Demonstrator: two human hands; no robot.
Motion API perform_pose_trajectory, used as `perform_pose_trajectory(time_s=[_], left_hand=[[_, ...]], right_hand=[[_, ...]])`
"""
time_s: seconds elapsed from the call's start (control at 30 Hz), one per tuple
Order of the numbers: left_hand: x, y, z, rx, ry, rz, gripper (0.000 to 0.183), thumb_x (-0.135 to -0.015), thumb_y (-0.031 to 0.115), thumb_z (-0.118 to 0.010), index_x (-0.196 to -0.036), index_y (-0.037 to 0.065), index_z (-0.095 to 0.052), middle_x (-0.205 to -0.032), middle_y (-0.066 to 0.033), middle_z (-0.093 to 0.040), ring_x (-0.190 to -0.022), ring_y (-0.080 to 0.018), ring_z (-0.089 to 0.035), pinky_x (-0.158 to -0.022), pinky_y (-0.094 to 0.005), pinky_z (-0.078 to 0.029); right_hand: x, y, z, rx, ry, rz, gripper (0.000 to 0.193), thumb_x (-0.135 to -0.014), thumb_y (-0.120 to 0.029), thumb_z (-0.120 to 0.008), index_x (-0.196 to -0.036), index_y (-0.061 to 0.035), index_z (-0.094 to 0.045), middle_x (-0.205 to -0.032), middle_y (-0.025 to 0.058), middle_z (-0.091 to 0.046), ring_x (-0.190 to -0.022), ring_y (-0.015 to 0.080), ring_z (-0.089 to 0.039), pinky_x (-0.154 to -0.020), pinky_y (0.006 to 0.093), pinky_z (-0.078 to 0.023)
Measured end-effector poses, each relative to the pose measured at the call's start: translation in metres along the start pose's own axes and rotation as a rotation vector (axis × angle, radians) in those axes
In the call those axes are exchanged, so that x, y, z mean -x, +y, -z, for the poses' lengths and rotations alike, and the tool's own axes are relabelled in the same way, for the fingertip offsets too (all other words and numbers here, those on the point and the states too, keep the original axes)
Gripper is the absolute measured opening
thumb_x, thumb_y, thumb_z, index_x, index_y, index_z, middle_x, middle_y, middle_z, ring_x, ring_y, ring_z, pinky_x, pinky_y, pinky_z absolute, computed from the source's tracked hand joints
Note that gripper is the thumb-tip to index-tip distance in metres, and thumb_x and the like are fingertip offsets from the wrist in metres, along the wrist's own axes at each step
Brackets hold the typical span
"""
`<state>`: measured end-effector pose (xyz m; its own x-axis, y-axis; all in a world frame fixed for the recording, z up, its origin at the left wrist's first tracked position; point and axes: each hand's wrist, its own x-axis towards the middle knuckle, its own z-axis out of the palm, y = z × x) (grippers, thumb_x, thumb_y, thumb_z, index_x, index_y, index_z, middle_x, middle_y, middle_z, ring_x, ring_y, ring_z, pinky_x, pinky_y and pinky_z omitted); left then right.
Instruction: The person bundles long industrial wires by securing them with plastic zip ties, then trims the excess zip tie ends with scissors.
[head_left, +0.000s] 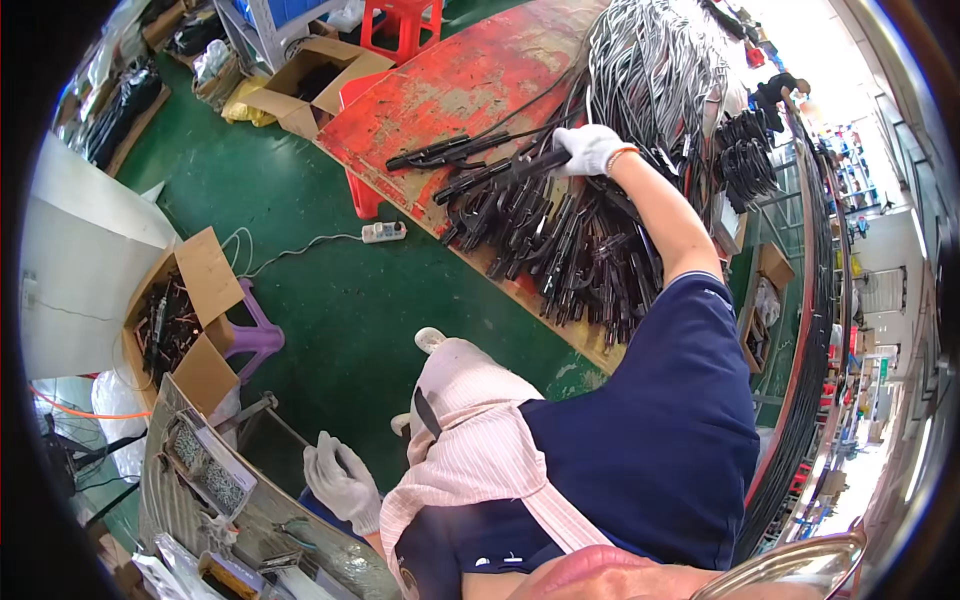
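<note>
My right hand (590,150), in a white glove, is closed around a black handle-like cable end (540,163) above the red table. Under and beside it lies a heap of similar black cable ends (570,250), long and clamp-like, along the table's near edge. Bundled grey and black cables (655,75) run from the heap toward the table's far side. Low on the left, my left hand (342,482), also gloved, is empty with its fingers stretched out, beside the edge of a workbench (350,560).
The worn red table (450,90) slants across the top. Left are an open cardboard box (205,350) of dark parts, a purple stool (258,335) and a power strip (384,232) on the green floor. The workbench holds a tray of screws (207,468) and pliers (296,532). Another person (780,90) is far right.
</note>
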<state>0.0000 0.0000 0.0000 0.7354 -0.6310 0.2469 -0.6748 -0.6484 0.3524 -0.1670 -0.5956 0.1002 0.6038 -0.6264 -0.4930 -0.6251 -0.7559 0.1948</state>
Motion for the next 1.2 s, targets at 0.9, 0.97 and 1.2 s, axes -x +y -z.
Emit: perform_pose_trajectory(time_s=[0.9, 0.97, 1.2], left_hand=[[0.000, -0.011, 0.022, 0.911, 0.016, 0.136, 0.026, -0.084, 0.002, -0.063, -0.110, -0.001, -0.064, -0.092, -0.0108, -0.066, -0.079, -0.0170, -0.063, -0.075, -0.0283, -0.051], [-0.021, 0.003, 0.005, 1.158, -0.048, 0.290, 0.024, -0.091, 0.003, -0.052, -0.113, -0.002, -0.062, -0.097, -0.0106, -0.067, -0.085, -0.0160, -0.063, -0.078, -0.0277, -0.051], [-0.095, 0.054, 0.067, 1.983, -0.308, 0.047, 0.024, -0.101, 0.021, -0.053, -0.106, -0.002, -0.059, -0.070, -0.0017, -0.055, -0.064, -0.0121, -0.054, -0.082, -0.0333, -0.052]], right_hand=[[0.193, -0.382, 0.017, -0.278, 0.257, 1.186, 0.026, -0.089, -0.036, -0.060, -0.101, -0.0156, -0.070, -0.082, 0.0089, -0.066, -0.081, 0.0291, -0.068, -0.067, 0.0416, -0.054], [0.191, -0.377, 0.041, -0.204, 0.401, 1.168, 0.025, -0.089, -0.039, -0.061, -0.097, -0.0167, -0.071, -0.076, 0.0074, -0.064, -0.076, 0.0288, -0.067, -0.064, 0.0409, -0.054], [0.124, -0.364, 0.112, -0.531, 1.024, 1.340, 0.021, -0.088, -0.036, -0.069, -0.088, -0.0149, -0.069, -0.075, 0.0084, -0.067, -0.072, 0.0297, -0.066, -0.058, 0.0391, -0.051]])
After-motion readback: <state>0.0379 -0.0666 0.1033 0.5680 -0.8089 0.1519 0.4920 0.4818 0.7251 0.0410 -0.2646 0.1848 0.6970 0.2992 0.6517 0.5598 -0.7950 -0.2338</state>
